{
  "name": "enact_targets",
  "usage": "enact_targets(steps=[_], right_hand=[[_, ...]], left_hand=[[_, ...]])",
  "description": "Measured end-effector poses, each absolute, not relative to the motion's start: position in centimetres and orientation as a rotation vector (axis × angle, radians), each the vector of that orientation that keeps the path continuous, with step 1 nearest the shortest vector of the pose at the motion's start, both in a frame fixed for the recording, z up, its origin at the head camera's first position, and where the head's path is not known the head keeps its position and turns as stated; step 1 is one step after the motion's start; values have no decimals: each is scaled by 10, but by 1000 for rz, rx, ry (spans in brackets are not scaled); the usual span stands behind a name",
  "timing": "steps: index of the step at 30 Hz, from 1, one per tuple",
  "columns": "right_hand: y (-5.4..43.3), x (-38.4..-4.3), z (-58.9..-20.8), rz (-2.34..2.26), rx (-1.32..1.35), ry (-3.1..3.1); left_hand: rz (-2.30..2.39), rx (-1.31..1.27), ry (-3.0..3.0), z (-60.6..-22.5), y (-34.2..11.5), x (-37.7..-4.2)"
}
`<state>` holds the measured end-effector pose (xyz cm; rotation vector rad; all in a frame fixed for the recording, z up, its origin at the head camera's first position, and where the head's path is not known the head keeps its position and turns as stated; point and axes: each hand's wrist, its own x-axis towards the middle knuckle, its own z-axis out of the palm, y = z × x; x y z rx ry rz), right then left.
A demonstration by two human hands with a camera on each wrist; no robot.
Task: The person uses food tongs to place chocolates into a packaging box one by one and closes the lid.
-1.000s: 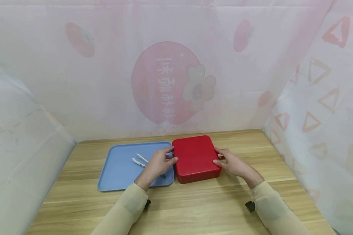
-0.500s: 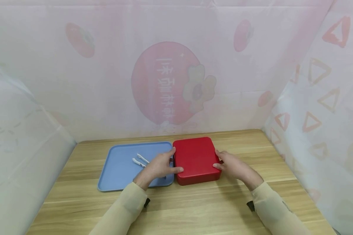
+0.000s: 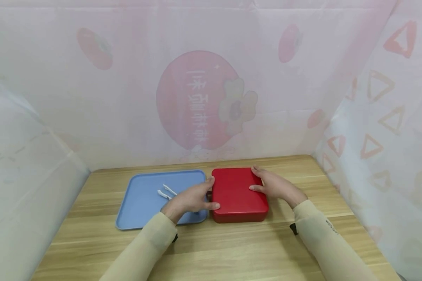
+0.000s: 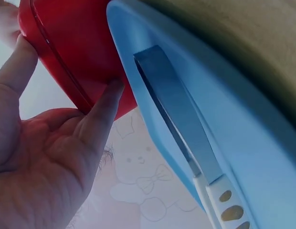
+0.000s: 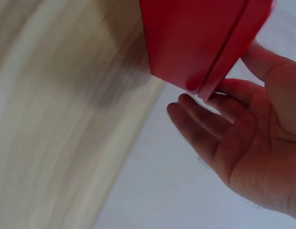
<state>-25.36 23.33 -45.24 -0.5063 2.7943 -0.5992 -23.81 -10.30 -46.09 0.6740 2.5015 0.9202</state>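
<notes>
A square red lidded box (image 3: 237,191) stands on the wooden table just right of the blue tray. At its left side my left hand (image 3: 191,197) holds it, thumb over the lid's edge and fingers against the side wall. My right hand (image 3: 276,185) grips the right side near the far corner, its thumb lying on the lid. In the right wrist view, some fingers reach past the box corner, below the lid seam. White-handled metal tongs (image 4: 181,114) lie in the tray, partly hidden by my left hand in the head view.
The blue tray (image 3: 140,203) lies left of the box, its right rim close to it. Printed pale sheets (image 3: 126,97) close off the table's back and sides. The wooden table (image 3: 214,249) extends in front of the box.
The box has turned slightly and shifted right, widening the gap from the tray; its front edge now lies straighter. My right hand has moved toward the far corner, and my left hand followed the box.
</notes>
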Motion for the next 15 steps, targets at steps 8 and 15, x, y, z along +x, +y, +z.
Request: enact_targets(steps=[8,15], right_hand=[[242,-264,-459,-684,-473,2741],[240,-264,-454,-633,-471,2748]], left_hand=[[815,702,2499,-456,-101,-242],[579,764,2777,-453,-84,-258]])
